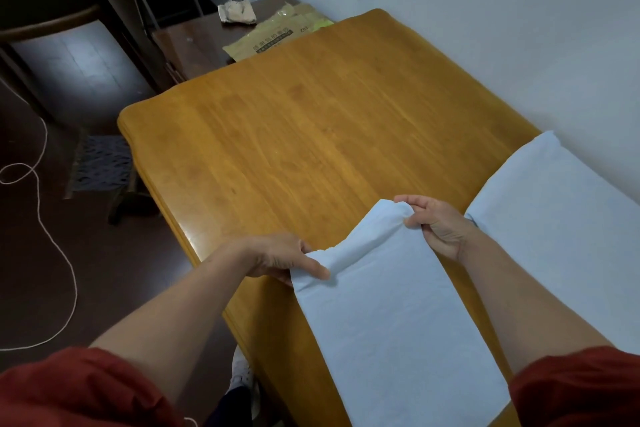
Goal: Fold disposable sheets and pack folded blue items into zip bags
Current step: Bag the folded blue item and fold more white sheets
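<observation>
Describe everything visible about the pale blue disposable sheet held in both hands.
The pale blue disposable sheet looks like thin, soft, faintly creased paper-like fabric, a long rectangle. It lies on the near part of the orange wooden table, running toward the person. Its far edge is lifted and sagging: the left hand pinches one far corner, the right hand pinches the other, bunched.
</observation>
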